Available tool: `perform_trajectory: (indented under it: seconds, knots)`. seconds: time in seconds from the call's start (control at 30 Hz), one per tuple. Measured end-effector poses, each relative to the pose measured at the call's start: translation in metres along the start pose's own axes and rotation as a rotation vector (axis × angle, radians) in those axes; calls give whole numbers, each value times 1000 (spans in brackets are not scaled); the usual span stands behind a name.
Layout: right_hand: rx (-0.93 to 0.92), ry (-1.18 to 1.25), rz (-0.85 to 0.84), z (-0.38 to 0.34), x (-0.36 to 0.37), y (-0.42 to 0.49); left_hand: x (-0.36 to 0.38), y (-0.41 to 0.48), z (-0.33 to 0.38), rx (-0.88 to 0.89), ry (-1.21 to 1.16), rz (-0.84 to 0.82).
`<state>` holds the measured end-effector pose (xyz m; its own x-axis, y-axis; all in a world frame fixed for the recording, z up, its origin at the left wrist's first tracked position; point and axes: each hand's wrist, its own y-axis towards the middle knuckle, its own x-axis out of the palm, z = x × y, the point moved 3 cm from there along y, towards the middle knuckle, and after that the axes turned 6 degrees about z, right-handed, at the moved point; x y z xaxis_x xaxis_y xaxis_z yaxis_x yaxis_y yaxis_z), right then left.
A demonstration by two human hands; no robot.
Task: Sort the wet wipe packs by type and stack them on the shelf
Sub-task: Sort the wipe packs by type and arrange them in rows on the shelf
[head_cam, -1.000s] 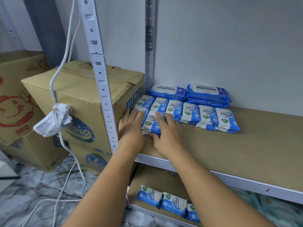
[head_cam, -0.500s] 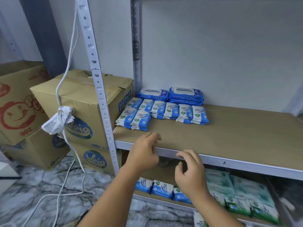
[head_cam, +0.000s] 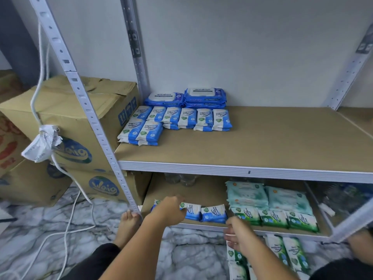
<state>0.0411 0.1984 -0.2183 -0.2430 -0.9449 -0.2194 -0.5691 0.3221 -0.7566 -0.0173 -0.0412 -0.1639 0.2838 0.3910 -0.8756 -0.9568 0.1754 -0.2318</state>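
Note:
On the upper shelf (head_cam: pixel 262 146), small blue-and-white wipe packs (head_cam: pixel 181 118) lie in a row at the back left, two more (head_cam: pixel 141 132) in front of them. Large blue antabax packs (head_cam: pixel 203 96) are stacked behind. On the lower shelf lie small blue packs (head_cam: pixel 214 214), small green packs (head_cam: pixel 274 218) and large pale green packs (head_cam: pixel 268 197). My left hand (head_cam: pixel 169 211) rests on the lower blue packs, fingers curled over one end; whether it grips is unclear. My right hand (head_cam: pixel 240 235) hovers with fingers apart at the lower shelf's front edge, above green packs on the floor (head_cam: pixel 286 251).
The shelf's white front post (head_cam: pixel 90 118) stands left of my arms. Cardboard boxes (head_cam: pixel 66 118) are stacked against it on the left. A white cable (head_cam: pixel 40 77) with a paper tag hangs there and trails over the marble floor. My bare foot (head_cam: pixel 127 225) is by the post's base.
Both hands have left the blue packs on the upper shelf and dropped to the lower shelf. My view has pulled back and tilted down, which brings the lower shelf and the floor packs into sight.

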Motion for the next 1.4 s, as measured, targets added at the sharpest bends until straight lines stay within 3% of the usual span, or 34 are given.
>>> perform_trajectory:
  seconds: [0.27, 0.53, 0.8, 0.97, 1.13, 1.3, 1.4]
  knots:
    - [77, 73, 10, 0, 24, 60, 40, 62, -18, -62, -34, -54]
    - [284, 178, -45, 26, 65, 144, 101, 128, -48, -119, -28, -88]
    - [380, 263, 29, 32, 89, 205, 145, 180, -65, -95, 190, -225]
    - [281, 187, 191, 30, 91, 233, 162, 184, -70, -105, 260, -209]
    - [-110, -272, 378, 6, 85, 243, 168, 178, -60, -138, 320, -135]
    - [-332, -326, 360, -9, 90, 235, 172, 173, -49, -117, 389, -74]
    - [-434, -289, 339, -11, 95, 228, 172, 172, -45, -145, 334, -120]
